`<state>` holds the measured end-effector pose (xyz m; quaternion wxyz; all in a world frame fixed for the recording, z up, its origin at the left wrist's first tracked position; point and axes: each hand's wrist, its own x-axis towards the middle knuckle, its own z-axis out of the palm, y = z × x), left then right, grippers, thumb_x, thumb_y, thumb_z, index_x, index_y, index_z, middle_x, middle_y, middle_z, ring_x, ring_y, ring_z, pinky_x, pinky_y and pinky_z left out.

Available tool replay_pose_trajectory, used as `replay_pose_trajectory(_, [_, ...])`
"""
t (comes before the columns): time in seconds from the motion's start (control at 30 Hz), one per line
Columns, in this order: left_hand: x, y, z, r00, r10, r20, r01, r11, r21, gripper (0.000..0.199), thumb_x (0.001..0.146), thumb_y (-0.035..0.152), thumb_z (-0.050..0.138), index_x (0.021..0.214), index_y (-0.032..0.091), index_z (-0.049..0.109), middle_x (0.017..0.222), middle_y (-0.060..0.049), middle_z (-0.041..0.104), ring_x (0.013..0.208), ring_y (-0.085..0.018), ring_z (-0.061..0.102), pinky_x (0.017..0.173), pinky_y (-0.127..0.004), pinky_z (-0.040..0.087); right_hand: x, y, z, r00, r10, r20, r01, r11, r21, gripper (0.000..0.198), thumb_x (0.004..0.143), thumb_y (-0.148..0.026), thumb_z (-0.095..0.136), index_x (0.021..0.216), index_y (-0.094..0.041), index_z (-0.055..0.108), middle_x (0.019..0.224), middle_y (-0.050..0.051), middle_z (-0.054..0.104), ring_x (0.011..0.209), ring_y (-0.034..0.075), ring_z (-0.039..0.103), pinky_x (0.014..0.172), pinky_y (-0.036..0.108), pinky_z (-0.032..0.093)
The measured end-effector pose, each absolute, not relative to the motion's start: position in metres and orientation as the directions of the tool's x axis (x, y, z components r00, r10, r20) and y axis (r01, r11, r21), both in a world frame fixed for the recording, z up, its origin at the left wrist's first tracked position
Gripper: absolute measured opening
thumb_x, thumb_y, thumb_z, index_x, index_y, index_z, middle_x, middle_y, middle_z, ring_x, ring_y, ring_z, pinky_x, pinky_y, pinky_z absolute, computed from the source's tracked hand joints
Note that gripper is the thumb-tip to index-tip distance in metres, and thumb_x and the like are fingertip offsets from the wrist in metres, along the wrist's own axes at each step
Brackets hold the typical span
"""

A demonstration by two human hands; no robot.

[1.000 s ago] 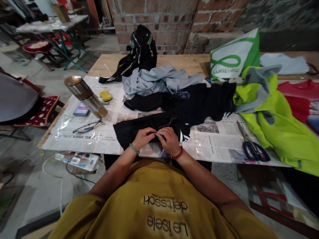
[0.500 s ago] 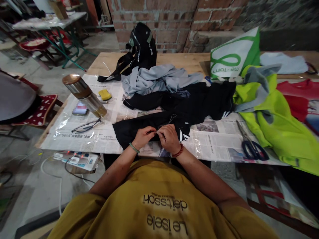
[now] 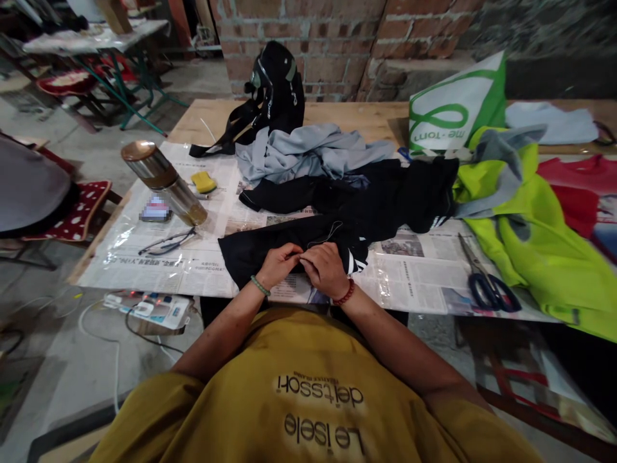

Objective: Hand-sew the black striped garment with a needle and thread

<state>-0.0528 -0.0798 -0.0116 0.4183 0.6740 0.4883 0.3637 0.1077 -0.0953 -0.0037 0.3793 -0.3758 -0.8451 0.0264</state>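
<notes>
My left hand [image 3: 279,265], with a green bead bracelet, is closed in a pinch. Its fingertips meet those of my right hand [image 3: 326,267], which wears a red bead bracelet and is closed too. A thin pale thread [image 3: 333,229] loops up from beside my right fingers and lies over dark cloth. Whatever sits between the fingertips is too small to make out. Under and behind both hands spreads a black garment [image 3: 255,243] with white stripes near its edge.
Dark-handled scissors [image 3: 486,289] lie at right beside a neon yellow garment [image 3: 540,257]. To the left are a steel flask [image 3: 166,183], glasses [image 3: 168,243] and a yellow sponge [image 3: 203,182]. Grey cloth [image 3: 308,154], a black backpack [image 3: 277,90] and a green-white bag [image 3: 456,106] stand behind.
My right fingers have curled slightly further over toward the left fingertips, and the thread loop has shifted a little. My left hand stays nearly in place.
</notes>
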Motion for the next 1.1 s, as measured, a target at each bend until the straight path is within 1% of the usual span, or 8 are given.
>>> replay_pose_trajectory(0.1, [-0.0532,-0.0792,-0.0125,0.270,0.960,0.077,0.324,-0.166,0.931,0.016,0.078,0.026,0.053,0.083,0.016,0.064,0.073,0.000,0.063,0.068,-0.011,0.053,0.063,-0.020,0.041,0.1098,-0.0973,-0.0066,-0.467,0.628,0.623,0.581,0.749,-0.320,0.021,0.085,-0.033,0.052,0.100,-0.018,0.055,0.091,0.007,0.063,0.090,0.020,0.053,0.083,0.039,0.037])
replay_pose_trajectory(0.17, [-0.0534,-0.0791,-0.0128,0.279,0.957,0.075,0.306,-0.163,0.938,0.016,0.078,0.028,0.053,0.083,0.016,0.064,0.074,0.000,0.063,0.069,-0.011,0.053,0.064,-0.020,0.042,0.1107,-0.0969,-0.0097,-0.456,0.638,0.620,0.585,0.740,-0.331,0.024,0.084,-0.032,0.053,0.103,-0.018,0.055,0.095,0.008,0.063,0.094,0.021,0.052,0.084,0.040,0.037])
replay_pose_trajectory(0.23, [-0.0533,-0.0791,-0.0132,0.278,0.958,0.073,0.293,-0.157,0.943,0.017,0.078,0.028,0.053,0.083,0.016,0.064,0.074,0.000,0.062,0.068,-0.011,0.053,0.063,-0.020,0.042,0.1107,-0.0953,-0.0127,-0.427,0.669,0.608,0.607,0.711,-0.355,0.019,0.085,-0.027,0.050,0.101,-0.019,0.056,0.095,0.008,0.062,0.095,0.021,0.052,0.084,0.039,0.037])
replay_pose_trajectory(0.33, [-0.0531,-0.0789,-0.0136,0.264,0.963,0.063,0.281,-0.139,0.950,0.017,0.077,0.028,0.053,0.082,0.015,0.064,0.071,0.000,0.060,0.065,-0.010,0.051,0.061,-0.020,0.041,0.1095,-0.0929,-0.0143,-0.402,0.696,0.596,0.623,0.684,-0.380,0.013,0.087,-0.023,0.048,0.093,-0.020,0.058,0.089,0.006,0.063,0.090,0.019,0.053,0.082,0.037,0.038])
replay_pose_trajectory(0.43, [-0.0532,-0.0787,-0.0137,0.265,0.962,0.064,0.259,-0.135,0.956,0.017,0.077,0.029,0.054,0.080,0.015,0.063,0.071,0.000,0.059,0.065,-0.010,0.051,0.060,-0.020,0.041,0.1090,-0.0920,-0.0129,-0.391,0.694,0.604,0.608,0.688,-0.397,0.013,0.087,-0.022,0.047,0.088,-0.020,0.059,0.086,0.006,0.063,0.086,0.018,0.054,0.079,0.036,0.039])
replay_pose_trajectory(0.6, [-0.0540,-0.0798,-0.0133,0.292,0.955,0.054,0.222,-0.123,0.967,0.017,0.077,0.029,0.054,0.079,0.015,0.062,0.069,0.001,0.057,0.064,-0.009,0.049,0.061,-0.020,0.041,0.1114,-0.0915,-0.0112,-0.363,0.695,0.620,0.564,0.694,-0.448,0.014,0.088,-0.021,0.046,0.088,-0.020,0.060,0.084,0.005,0.065,0.081,0.016,0.057,0.075,0.034,0.043])
replay_pose_trajectory(0.9, [-0.0539,-0.0804,-0.0104,0.303,0.952,0.047,0.218,-0.117,0.969,0.017,0.076,0.030,0.055,0.079,0.014,0.062,0.068,0.001,0.057,0.063,-0.009,0.049,0.060,-0.020,0.040,0.1138,-0.0904,-0.0106,-0.398,0.633,0.664,0.544,0.746,-0.385,0.012,0.087,-0.018,0.048,0.091,-0.020,0.060,0.084,0.004,0.066,0.079,0.016,0.057,0.076,0.033,0.043])
replay_pose_trajectory(1.1, [-0.0534,-0.0799,-0.0116,0.297,0.953,0.060,0.206,-0.125,0.970,0.016,0.076,0.028,0.055,0.080,0.014,0.062,0.069,0.001,0.057,0.062,-0.009,0.048,0.059,-0.020,0.039,0.1089,-0.0910,-0.0126,-0.334,0.654,0.679,0.586,0.708,-0.394,0.014,0.088,-0.019,0.043,0.088,-0.020,0.057,0.090,0.007,0.063,0.087,0.019,0.054,0.077,0.036,0.043])
